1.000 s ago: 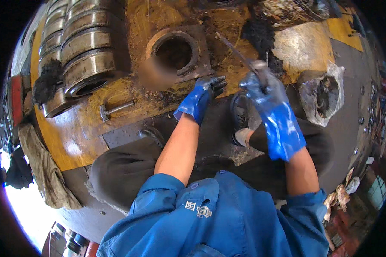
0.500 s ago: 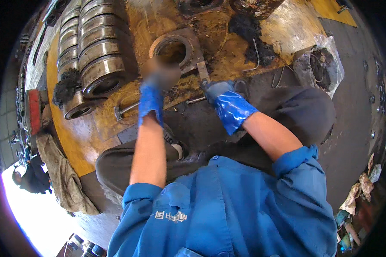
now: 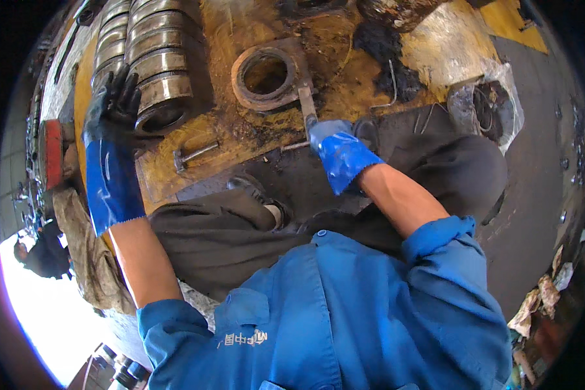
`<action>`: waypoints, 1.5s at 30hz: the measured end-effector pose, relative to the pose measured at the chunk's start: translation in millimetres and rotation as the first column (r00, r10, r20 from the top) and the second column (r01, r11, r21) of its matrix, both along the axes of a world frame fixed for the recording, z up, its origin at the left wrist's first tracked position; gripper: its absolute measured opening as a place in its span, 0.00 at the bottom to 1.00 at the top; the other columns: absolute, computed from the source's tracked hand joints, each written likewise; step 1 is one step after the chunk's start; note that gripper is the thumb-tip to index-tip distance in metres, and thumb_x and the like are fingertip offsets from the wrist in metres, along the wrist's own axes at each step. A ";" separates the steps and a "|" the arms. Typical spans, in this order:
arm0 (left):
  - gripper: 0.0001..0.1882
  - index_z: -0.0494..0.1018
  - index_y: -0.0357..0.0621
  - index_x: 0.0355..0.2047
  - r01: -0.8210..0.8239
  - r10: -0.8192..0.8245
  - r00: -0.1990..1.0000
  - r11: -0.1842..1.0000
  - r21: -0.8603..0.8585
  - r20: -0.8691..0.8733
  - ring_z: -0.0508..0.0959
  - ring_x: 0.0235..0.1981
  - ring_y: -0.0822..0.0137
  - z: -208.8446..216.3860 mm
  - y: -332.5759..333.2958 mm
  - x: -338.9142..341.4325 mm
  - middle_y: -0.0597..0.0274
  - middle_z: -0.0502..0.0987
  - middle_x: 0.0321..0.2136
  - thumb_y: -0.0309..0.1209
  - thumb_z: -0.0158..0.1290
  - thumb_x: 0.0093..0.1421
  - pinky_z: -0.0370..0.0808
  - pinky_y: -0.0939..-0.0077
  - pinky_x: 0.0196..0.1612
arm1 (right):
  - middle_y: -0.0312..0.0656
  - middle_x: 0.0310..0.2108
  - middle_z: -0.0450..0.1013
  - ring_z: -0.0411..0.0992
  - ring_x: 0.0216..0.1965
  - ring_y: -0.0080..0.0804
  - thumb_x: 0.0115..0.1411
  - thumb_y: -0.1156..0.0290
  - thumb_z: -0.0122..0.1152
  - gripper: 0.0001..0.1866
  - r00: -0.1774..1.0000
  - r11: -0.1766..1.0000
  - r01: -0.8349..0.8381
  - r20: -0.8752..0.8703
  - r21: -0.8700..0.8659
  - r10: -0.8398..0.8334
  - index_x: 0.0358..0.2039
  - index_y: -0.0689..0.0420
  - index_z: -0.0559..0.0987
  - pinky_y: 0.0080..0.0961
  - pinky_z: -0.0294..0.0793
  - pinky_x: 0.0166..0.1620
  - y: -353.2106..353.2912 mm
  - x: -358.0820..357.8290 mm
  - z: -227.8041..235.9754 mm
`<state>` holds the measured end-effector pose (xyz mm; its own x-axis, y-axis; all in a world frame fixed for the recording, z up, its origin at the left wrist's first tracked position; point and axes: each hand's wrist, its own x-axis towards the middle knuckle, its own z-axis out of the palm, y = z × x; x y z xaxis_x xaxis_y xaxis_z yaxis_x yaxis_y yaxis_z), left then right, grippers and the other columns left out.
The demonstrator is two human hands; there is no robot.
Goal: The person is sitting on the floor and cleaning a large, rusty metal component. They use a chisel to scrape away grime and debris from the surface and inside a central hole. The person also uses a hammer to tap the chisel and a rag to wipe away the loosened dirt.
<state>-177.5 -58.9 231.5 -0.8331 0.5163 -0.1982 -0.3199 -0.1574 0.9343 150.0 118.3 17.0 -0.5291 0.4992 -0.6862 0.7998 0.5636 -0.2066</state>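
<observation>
My left hand [image 3: 112,107], in a blue glove with blackened fingers, is stretched out at the left with its fingers apart. It lies over the near end of the left row of metal rings [image 3: 110,52] and covers the spot where a black fibrous wad lay. Whether it touches the wad is hidden. My right hand [image 3: 332,134], also gloved in blue, is closed on a flat metal scraper [image 3: 307,103]. The scraper's far end lies at the near right corner of a greasy metal block with a round bore [image 3: 238,84].
A second row of thick rings [image 3: 159,62] stands beside the first. A hammer-like tool [image 3: 194,156] lies near the board's front edge. Beyond my right hand are a bent rod [image 3: 393,84], a dark fibrous heap [image 3: 377,42] and a clear plastic bag [image 3: 510,104].
My left hand has swung left from the bored block to the rings, and its fingers now show spread. My right hand stays on the scraper. The view has shifted slightly.
</observation>
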 end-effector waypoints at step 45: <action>0.22 0.70 0.43 0.60 -0.102 0.099 0.990 0.994 0.030 0.102 0.77 0.56 0.51 -84.1 -41.2 15.0 0.49 0.77 0.56 0.37 0.52 0.68 0.74 0.58 0.59 | 0.55 0.43 0.80 0.79 0.44 0.55 0.63 0.64 0.57 0.28 0.894 0.830 -0.426 0.026 0.360 0.447 0.64 0.34 0.70 0.48 0.79 0.47 24.1 15.4 -2.3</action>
